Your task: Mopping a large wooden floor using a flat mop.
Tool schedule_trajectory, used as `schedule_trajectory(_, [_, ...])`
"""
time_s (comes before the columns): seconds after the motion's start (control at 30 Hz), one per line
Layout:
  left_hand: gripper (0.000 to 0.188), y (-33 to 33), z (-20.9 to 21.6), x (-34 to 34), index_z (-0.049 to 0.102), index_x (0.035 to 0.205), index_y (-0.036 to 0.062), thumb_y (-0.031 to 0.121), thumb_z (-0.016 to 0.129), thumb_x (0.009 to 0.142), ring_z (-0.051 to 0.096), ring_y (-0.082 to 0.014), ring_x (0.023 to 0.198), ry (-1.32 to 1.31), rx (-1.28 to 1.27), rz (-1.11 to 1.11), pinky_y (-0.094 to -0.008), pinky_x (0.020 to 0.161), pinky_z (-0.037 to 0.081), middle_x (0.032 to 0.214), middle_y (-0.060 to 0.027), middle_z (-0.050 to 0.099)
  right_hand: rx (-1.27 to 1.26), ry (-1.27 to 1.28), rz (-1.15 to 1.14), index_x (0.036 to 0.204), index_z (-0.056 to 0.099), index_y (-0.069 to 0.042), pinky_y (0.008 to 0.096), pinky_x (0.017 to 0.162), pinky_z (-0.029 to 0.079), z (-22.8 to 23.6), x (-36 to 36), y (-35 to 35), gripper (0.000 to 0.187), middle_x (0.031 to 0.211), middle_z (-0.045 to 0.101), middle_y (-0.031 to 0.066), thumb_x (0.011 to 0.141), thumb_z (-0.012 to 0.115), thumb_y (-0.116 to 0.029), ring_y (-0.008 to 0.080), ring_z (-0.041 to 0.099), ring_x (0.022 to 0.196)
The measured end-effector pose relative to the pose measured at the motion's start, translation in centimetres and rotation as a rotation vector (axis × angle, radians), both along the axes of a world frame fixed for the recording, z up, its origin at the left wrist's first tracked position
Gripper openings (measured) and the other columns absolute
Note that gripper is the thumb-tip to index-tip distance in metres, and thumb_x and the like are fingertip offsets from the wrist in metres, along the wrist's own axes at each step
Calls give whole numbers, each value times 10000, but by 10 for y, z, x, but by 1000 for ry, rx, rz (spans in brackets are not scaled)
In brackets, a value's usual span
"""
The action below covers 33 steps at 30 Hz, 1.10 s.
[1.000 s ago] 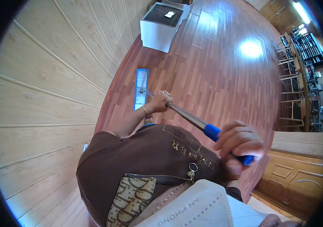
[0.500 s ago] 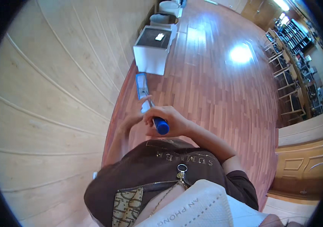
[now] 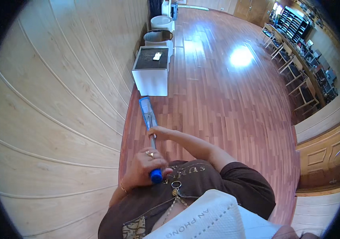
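A flat mop with a blue-edged pad (image 3: pixel 146 108) lies against the floor beside the left wall. Its pole runs back toward me and ends in a blue cap (image 3: pixel 156 176). My left hand (image 3: pixel 141 166), with a ring and a bracelet, is closed around the top of the pole just by that cap. Farther down, my right hand (image 3: pixel 160 132) grips the pole close to the mop head, its arm reaching across from the right. My right hand partly covers the near end of the pad.
Just past the pad stands a white box-like unit (image 3: pixel 151 81) with a dark top and a small pale item on it. Round bins (image 3: pixel 158 36) follow along the wall (image 3: pixel 70 99). Chairs (image 3: pixel 307 95) line a long counter at right, nearer a wooden door (image 3: pixel 321 159).
My hands have traded places on the pole: the left is now at the capped end, the right lower down. The capped end has moved nearer my body and slightly left.
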<state>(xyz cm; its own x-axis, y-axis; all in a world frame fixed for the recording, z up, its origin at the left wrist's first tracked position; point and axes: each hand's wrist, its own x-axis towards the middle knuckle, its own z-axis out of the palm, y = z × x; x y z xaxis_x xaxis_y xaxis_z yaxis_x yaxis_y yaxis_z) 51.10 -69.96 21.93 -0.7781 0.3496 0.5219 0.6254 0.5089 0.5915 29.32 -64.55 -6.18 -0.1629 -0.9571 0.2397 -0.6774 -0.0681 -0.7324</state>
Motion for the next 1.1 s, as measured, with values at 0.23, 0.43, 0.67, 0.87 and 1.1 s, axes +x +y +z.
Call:
schedule_trajectory(0.23, [231,-37,33,-7,569,644,102,174,785,684,602,-228,638,-36,-85,-170,-385,746,478,639,-37,572,16,169,-210,801,568,-164,445,748,411,28,19,-23,114,839,605,36,737,662,-171,280,581,893])
schedule_trajectory(0.43, [240,-49,76,-28,568,645,113,188,793,683,639,-217,706,-14,-138,-537,-402,776,487,694,-23,613,-54,97,-361,790,592,-187,460,751,395,40,36,-2,133,842,609,45,714,690,-236,286,583,892])
schedule_trajectory(0.67, [226,-52,126,-114,580,647,118,200,790,654,674,-191,679,36,-180,-1040,-449,821,472,663,-12,623,-145,79,-749,691,604,-145,468,624,444,102,31,60,161,694,592,77,625,725,-230,329,587,751])
schedule_trajectory(0.87, [207,-16,139,-158,585,661,120,235,752,699,696,-211,733,-12,-179,-1390,-553,1005,304,691,-18,656,-1,193,-1119,617,534,-118,483,668,436,120,75,133,260,637,580,72,654,687,-324,331,571,730])
schedule_trajectory(1.1, [212,57,140,-188,583,661,123,253,745,706,703,-214,753,-73,-168,-1723,-600,997,304,660,-17,646,-115,194,-1574,611,541,-146,454,735,457,128,152,192,172,651,594,42,644,632,-289,287,602,761])
